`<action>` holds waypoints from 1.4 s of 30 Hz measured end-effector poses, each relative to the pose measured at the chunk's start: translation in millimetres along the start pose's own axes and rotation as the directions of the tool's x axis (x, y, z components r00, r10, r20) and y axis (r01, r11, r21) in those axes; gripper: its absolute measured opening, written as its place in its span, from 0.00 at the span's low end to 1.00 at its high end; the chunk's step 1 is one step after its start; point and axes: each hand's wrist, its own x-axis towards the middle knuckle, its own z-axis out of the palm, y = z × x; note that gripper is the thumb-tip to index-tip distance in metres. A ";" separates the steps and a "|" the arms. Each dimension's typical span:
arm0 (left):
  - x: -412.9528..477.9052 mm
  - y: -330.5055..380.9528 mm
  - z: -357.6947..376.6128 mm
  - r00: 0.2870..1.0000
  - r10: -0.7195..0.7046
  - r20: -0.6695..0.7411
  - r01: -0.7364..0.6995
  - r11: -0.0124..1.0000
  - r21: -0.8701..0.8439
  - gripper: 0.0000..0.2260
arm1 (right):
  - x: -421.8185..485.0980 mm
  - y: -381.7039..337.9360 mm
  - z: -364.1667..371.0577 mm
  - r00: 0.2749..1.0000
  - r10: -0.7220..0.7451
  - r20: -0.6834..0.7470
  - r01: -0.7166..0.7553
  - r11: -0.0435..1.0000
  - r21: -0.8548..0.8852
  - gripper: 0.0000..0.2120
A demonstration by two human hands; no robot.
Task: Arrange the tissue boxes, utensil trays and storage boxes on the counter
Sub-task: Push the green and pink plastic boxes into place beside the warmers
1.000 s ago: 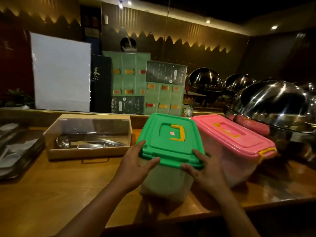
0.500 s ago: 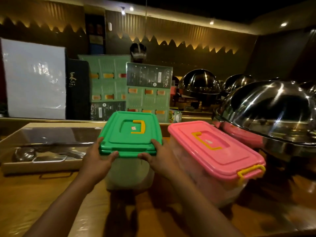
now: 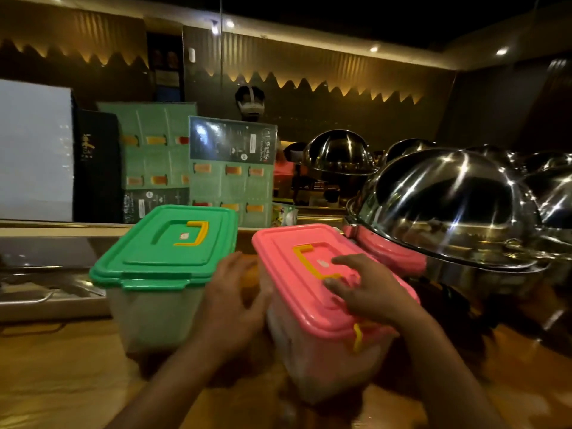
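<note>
A clear storage box with a green lid (image 3: 164, 252) and a yellow handle stands on the wooden counter (image 3: 62, 373), left of centre. Beside it on the right stands a matching box with a pink lid (image 3: 309, 292), turned at an angle. My left hand (image 3: 230, 300) is in the gap between the two boxes, fingers spread, against the pink box's left side. My right hand (image 3: 368, 289) lies flat on the pink lid next to its yellow handle. A utensil tray (image 3: 46, 289) with a clear cover sits at the far left, partly behind the green box.
Shiny steel chafing-dish domes (image 3: 448, 205) crowd the right side, close to the pink box. Green menu boards (image 3: 229, 171) and a white panel (image 3: 34, 150) lean against the back ledge. Bare wooden counter lies in front of the boxes.
Both hands have let go of the green-lidded box, which now stands on the counter, and have moved right onto the pink-lidded box.
</note>
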 end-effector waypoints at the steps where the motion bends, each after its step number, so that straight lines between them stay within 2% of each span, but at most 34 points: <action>1: -4.0 14.6 15.9 0.995 0.007 0.099 -0.004 0.999 -0.032 0.32 | -10.2 17.4 -11.8 0.998 0.054 0.013 -0.054 0.998 0.035 0.29; 3: -12.5 41.1 44.7 0.957 -0.023 0.288 0.029 0.999 -0.019 0.41 | -27.4 47.7 -29.7 0.995 0.091 0.044 -0.094 0.992 0.080 0.37; 5: -17.6 61.4 65.4 0.903 -0.090 0.421 0.048 0.993 0.110 0.46 | -39.4 68.0 -41.4 0.994 0.064 0.091 -0.073 0.993 0.093 0.43; 7: -14.4 72.0 75.0 0.876 -0.168 0.452 0.066 0.970 0.232 0.53 | -46.0 77.1 -47.7 0.985 0.059 0.163 -0.070 0.996 0.062 0.46; 9: -4.8 72.7 76.2 0.861 -0.229 0.454 0.103 0.953 0.285 0.61 | -49.1 81.4 -48.5 0.976 0.078 0.201 -0.089 0.995 0.048 0.48; 12: 8.6 64.3 69.6 0.834 -0.242 0.495 0.111 0.954 0.279 0.69 | -51.4 82.2 -40.4 0.985 0.101 0.142 -0.112 0.991 0.069 0.50; 15: 18.7 56.0 58.0 0.803 -0.226 0.551 0.042 0.945 0.326 0.72 | -55.7 79.3 -23.2 0.991 0.103 0.089 -0.106 0.994 0.032 0.49; 18: 33.4 45.6 47.7 0.759 -0.238 0.606 -0.054 0.905 0.423 0.72 | -58.5 67.8 -4.9 0.994 0.108 0.013 -0.108 0.994 -0.003 0.49; 23: 63.4 31.6 32.2 0.708 -0.256 0.658 -0.166 0.845 0.508 0.66 | -52.9 31.9 24.8 0.986 0.160 -0.052 -0.167 0.971 -0.173 0.52; 29: 80.2 18.2 37.8 0.729 -0.177 0.662 -0.291 0.795 0.533 0.59 | -36.0 34.3 29.3 0.986 0.164 -0.037 -0.168 0.956 -0.242 0.51; 34: 103.7 7.6 51.2 0.739 -0.158 0.656 -0.288 0.805 0.518 0.55 | -14.6 40.3 39.0 0.993 0.098 -0.066 -0.112 0.954 -0.276 0.50; 39: 129.1 -6.2 67.5 0.771 -0.166 0.614 -0.224 0.832 0.507 0.55 | 20.3 53.4 46.7 0.994 0.088 -0.067 -0.103 0.951 -0.291 0.54; 42: 142.6 -13.3 75.3 0.772 -0.174 0.611 -0.204 0.843 0.497 0.54 | 38.6 59.8 52.2 0.995 0.086 -0.058 -0.099 0.948 -0.303 0.46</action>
